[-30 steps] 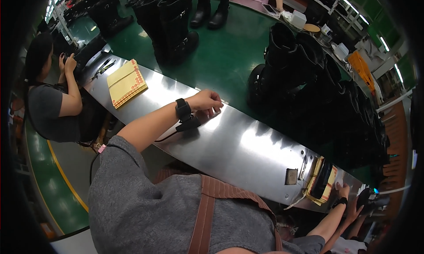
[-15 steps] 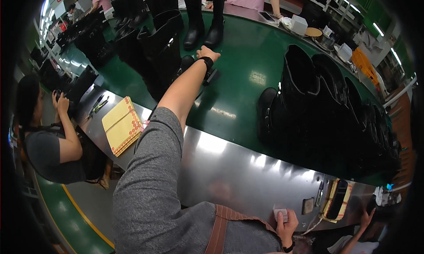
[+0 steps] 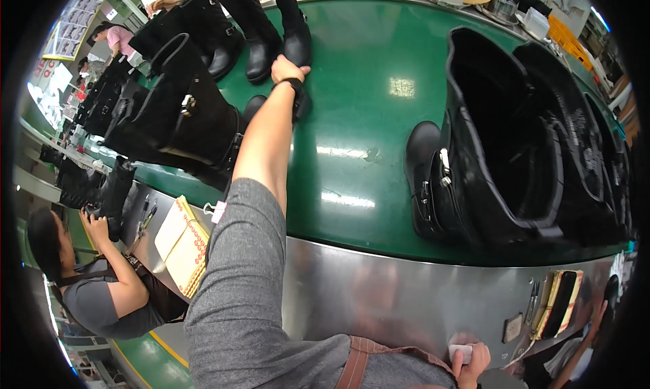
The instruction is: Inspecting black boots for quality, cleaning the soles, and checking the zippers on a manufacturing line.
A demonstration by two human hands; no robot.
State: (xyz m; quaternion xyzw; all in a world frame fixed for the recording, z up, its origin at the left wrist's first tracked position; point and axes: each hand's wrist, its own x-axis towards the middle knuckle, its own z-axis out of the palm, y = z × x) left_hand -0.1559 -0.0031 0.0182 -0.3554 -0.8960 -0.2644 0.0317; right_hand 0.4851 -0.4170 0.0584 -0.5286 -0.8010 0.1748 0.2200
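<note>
Black leather dominates the view: tall boots stand in rows on a green conveyor belt (image 3: 365,118) that curves across the middle of the frame. The person's left hand (image 3: 288,69), at the end of a long outstretched arm with a dark wristband, reaches to the upper centre and closes its fingers on the foot of a tall black boot (image 3: 292,30) standing upright there, beside a second boot of the same kind. The right hand (image 3: 470,360), at the lower right edge of the frame, is curled around a small white block (image 3: 460,352), pressing it against the steel bench (image 3: 379,294) that runs below the belt. Right of centre, a big open-topped black boot with buckles (image 3: 487,152) stands near the belt's edge, well apart from the gripped boot. At the left, a yellow notepad (image 3: 181,243) lies on the bench, and a seated co-worker in a grey shirt (image 3: 101,294) handles another dark boot.
</note>
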